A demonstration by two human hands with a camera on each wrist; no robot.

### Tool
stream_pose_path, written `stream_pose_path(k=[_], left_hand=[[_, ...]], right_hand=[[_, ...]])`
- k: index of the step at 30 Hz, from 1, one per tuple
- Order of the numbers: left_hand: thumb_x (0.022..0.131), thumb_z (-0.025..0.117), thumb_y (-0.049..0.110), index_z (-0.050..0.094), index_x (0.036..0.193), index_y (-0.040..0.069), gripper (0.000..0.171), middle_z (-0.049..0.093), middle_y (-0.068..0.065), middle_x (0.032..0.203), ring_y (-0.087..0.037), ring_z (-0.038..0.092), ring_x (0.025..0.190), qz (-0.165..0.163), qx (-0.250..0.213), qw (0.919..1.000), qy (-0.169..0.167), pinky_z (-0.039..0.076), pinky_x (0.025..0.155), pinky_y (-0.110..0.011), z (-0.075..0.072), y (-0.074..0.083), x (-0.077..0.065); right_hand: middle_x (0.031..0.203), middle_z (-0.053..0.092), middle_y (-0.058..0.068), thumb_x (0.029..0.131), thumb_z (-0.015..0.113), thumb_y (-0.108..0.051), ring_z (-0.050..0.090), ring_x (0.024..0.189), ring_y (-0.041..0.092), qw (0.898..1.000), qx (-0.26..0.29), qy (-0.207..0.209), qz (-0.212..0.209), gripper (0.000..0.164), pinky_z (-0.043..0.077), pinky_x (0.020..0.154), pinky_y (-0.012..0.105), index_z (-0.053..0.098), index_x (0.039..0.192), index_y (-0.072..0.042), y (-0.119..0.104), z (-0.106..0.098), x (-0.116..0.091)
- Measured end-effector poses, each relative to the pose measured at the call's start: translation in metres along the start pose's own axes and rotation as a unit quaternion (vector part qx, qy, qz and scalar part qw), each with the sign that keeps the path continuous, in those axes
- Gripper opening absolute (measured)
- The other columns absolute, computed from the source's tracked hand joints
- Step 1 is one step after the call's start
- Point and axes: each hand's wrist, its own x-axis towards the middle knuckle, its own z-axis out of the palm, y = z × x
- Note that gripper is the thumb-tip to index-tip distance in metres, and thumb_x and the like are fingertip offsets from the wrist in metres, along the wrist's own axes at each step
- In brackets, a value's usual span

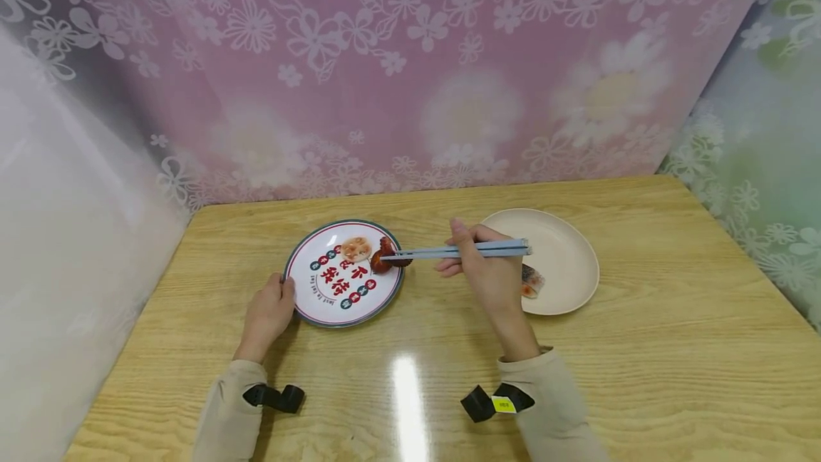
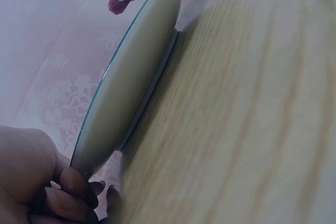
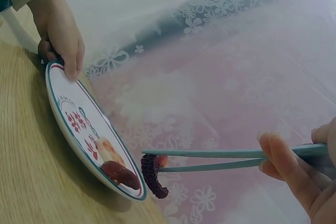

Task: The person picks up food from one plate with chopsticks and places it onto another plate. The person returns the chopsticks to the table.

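My left hand [image 1: 268, 311] pinches the near-left rim of a white round plate [image 1: 306, 284] with a green-and-red border and red characters. In my right hand [image 1: 482, 269] is a pair of pale blue chopsticks [image 1: 426, 253]. Between their tips hangs a dark red, curled, ridged food piece [image 3: 152, 177] resembling an octopus tentacle, just off the plate's right rim in the right wrist view. A smooth reddish-brown food piece [image 3: 121, 173] lies on the plate beside a pale round slice [image 1: 355, 249]. The left wrist view shows the plate's underside [image 2: 131, 82].
A beige oval plate [image 1: 567, 262] stands at the right, partly behind my right hand. On it lies a grilled-looking food piece [image 1: 532, 281] with dark skin. Both plates rest on a wooden table [image 1: 667, 348]. A pink floral curtain [image 1: 410, 77] hangs along the table's far edge.
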Motion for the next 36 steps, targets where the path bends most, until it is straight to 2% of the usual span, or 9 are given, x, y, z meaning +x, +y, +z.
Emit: stream_pose_path(k=[4, 9, 14, 18, 23, 27, 31, 34, 36], left_hand=[[0.104, 0.032, 0.020, 0.049, 0.110, -0.006, 0.031, 0.051, -0.012, 0.073, -0.025, 0.051, 0.064, 0.000, -0.001, 1.0000, 0.001, 0.038, 0.056, -0.033, 0.000, 0.000, 0.000], [0.104, 0.033, 0.020, 0.050, 0.110, -0.006, 0.031, 0.052, -0.011, 0.072, -0.025, 0.051, 0.063, 0.003, -0.002, 1.0000, 0.003, 0.038, 0.055, -0.033, 0.001, -0.001, 0.001], [0.104, 0.033, 0.021, 0.049, 0.109, -0.005, 0.032, 0.053, -0.011, 0.072, -0.024, 0.051, 0.062, 0.003, -0.002, 1.0000, 0.006, 0.038, 0.055, -0.032, 0.001, 0.000, 0.002], [0.104, 0.033, 0.020, 0.049, 0.111, -0.006, 0.032, 0.053, -0.012, 0.073, -0.024, 0.051, 0.062, -0.001, -0.004, 1.0000, 0.005, 0.038, 0.054, -0.032, 0.001, 0.001, 0.002], [0.103, 0.033, 0.019, 0.049, 0.110, -0.007, 0.031, 0.054, -0.012, 0.073, -0.024, 0.052, 0.063, -0.001, -0.002, 1.0000, 0.005, 0.039, 0.055, -0.032, 0.000, 0.001, 0.001], [0.103, 0.033, 0.019, 0.049, 0.110, -0.007, 0.031, 0.054, -0.012, 0.074, -0.025, 0.052, 0.064, 0.002, -0.003, 1.0000, 0.007, 0.039, 0.055, -0.033, 0.001, 0.000, 0.001], [0.103, 0.033, 0.018, 0.050, 0.110, -0.007, 0.031, 0.055, -0.012, 0.074, -0.024, 0.053, 0.065, 0.004, -0.005, 0.9999, 0.008, 0.039, 0.056, -0.032, 0.001, 0.000, 0.002], [0.103, 0.033, 0.018, 0.050, 0.110, -0.007, 0.031, 0.055, -0.013, 0.075, -0.024, 0.053, 0.065, 0.002, -0.008, 0.9999, 0.008, 0.040, 0.056, -0.032, 0.001, 0.000, 0.002], [0.103, 0.033, 0.018, 0.050, 0.111, -0.007, 0.031, 0.055, -0.013, 0.076, -0.025, 0.053, 0.066, 0.001, -0.008, 0.9999, 0.007, 0.040, 0.056, -0.033, 0.001, -0.001, 0.002]], right_hand=[[0.069, 0.066, 0.027, 0.095, 0.059, -0.005, 0.066, 0.049, 0.026, 1.000, -0.020, -0.016, 0.001, 0.024, 0.054, 0.049, 0.035, 0.066, 0.078, 0.010, -0.014, 0.011, -0.001], [0.063, 0.065, 0.022, 0.096, 0.061, -0.010, 0.066, 0.052, 0.031, 0.998, -0.053, -0.036, 0.004, 0.026, 0.054, 0.051, 0.035, 0.067, 0.077, 0.008, -0.024, 0.025, -0.003], [0.063, 0.066, 0.022, 0.096, 0.060, -0.010, 0.065, 0.053, 0.037, 0.998, -0.037, -0.043, 0.005, 0.028, 0.054, 0.050, 0.037, 0.066, 0.076, 0.008, -0.024, 0.036, -0.005], [0.062, 0.066, 0.021, 0.096, 0.060, -0.012, 0.065, 0.054, 0.040, 0.998, -0.028, -0.046, 0.016, 0.031, 0.053, 0.049, 0.032, 0.065, 0.073, 0.006, -0.023, 0.041, -0.008], [0.063, 0.066, 0.023, 0.097, 0.059, -0.011, 0.065, 0.053, 0.038, 0.998, -0.028, -0.051, 0.008, 0.031, 0.052, 0.048, 0.028, 0.064, 0.072, 0.007, -0.020, 0.047, -0.012], [0.064, 0.065, 0.024, 0.096, 0.059, -0.007, 0.065, 0.053, 0.038, 0.998, -0.019, -0.058, -0.006, 0.029, 0.054, 0.049, 0.034, 0.063, 0.074, 0.010, -0.017, 0.052, -0.018], [0.066, 0.067, 0.022, 0.095, 0.060, -0.004, 0.066, 0.052, 0.031, 0.998, -0.011, -0.067, -0.019, 0.025, 0.054, 0.050, 0.040, 0.063, 0.074, 0.009, -0.014, 0.060, -0.024], [0.065, 0.067, 0.020, 0.093, 0.061, -0.001, 0.066, 0.052, 0.025, 0.997, -0.004, -0.071, -0.037, 0.024, 0.054, 0.049, 0.039, 0.063, 0.072, 0.009, -0.011, 0.066, -0.028], [0.062, 0.066, 0.020, 0.093, 0.061, 0.000, 0.066, 0.052, 0.025, 0.996, 0.003, -0.073, -0.048, 0.025, 0.054, 0.049, 0.038, 0.062, 0.070, 0.008, -0.009, 0.070, -0.031]])
